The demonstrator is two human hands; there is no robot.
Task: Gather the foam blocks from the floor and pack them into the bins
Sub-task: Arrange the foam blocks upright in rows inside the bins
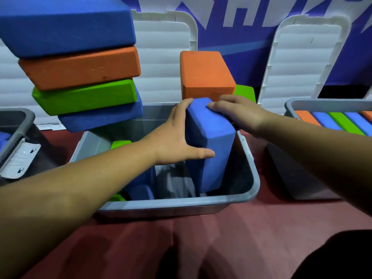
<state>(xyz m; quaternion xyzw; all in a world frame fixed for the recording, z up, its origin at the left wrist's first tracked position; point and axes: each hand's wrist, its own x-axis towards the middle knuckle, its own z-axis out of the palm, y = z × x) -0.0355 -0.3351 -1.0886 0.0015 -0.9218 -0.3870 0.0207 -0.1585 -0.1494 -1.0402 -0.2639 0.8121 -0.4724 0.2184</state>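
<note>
A blue foam block (213,150) stands on end in the middle grey bin (181,204), leaning a little. My left hand (173,141) grips its left side, thumb across the front face and fingers over the top corner. My right hand (239,113) rests on its top from the right with fingers laid flat; its thumb is hidden. Behind it an orange block (205,75) stands upright, with a green block (244,93) peeking out to its right. Low in the bin's left part lie another blue block (141,190) and green ones (120,144).
A tilted stack of blue, orange, green and blue blocks (80,67) looms at upper left, close to me. The right bin (298,178) holds a row of blocks on edge. A third bin (18,121) stands at the left. White lids (302,57) stand open behind. The floor is a red mat.
</note>
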